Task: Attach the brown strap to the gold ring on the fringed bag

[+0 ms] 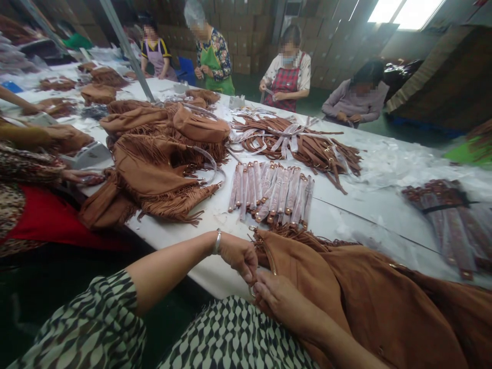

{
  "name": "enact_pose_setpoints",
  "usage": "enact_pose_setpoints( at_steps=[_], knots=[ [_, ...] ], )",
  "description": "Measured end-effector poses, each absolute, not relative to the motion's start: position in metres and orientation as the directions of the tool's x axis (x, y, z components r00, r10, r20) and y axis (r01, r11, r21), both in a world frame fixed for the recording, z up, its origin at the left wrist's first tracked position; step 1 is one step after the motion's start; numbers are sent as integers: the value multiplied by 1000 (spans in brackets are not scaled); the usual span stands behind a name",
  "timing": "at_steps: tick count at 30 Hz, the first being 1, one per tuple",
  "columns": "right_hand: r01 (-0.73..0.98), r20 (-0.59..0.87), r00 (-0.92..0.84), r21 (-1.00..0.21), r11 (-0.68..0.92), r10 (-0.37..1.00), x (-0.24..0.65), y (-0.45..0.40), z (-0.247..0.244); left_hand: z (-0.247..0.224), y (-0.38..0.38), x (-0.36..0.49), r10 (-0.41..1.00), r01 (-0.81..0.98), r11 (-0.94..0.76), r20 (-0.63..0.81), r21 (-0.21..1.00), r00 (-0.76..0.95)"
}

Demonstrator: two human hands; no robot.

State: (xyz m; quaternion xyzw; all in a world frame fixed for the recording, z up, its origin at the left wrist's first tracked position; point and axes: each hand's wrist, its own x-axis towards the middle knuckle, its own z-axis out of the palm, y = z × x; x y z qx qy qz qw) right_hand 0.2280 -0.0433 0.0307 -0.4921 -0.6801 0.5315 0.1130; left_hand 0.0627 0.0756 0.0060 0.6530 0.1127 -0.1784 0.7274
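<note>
A brown suede bag (307, 266) with fringe and a zipper lies at the table's front edge, partly over my lap. At its near left corner a small metal ring (252, 291) shows between my fingertips. My right hand (282, 300) is closed on this ring and the bag's edge beside it. My left hand (238, 256), a bracelet at its wrist, is closed just above, its fingertips pinched close to the ring. What it pinches is hidden. Beyond my hands lies a row of plastic-wrapped brown straps (274, 192) with metal studs.
Fringed brown bags (149, 169) are piled to the left. Long loose straps (295, 141) lie farther back, and a banded strap bundle (449, 220) at right. Co-workers stand across the white table (334, 215); a person's hand (82, 177) works at left. A metal post (128, 51) rises behind.
</note>
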Motion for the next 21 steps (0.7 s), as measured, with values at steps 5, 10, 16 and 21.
enact_pose_setpoints(
  at_steps=[5, 10, 16, 21],
  knots=[
    [407, -470, -449, -865, -294, 760, 230, -57, 24, 4, 71, 59, -68, 407, 104, -401, 908, 913],
    [493, -406, -308, -842, -221, 860, 229, -63, 16, 7, 71, 63, -25, 387, 76, -386, 919, 922],
    [400, -389, -182, -868, -294, 903, 224, -69, 5, 5, 59, 64, 106, 369, 90, -378, 925, 920],
    [403, -303, -200, -892, -204, 932, 222, -71, 1, 7, 59, 63, 27, 421, 156, -430, 894, 903]
  ],
)
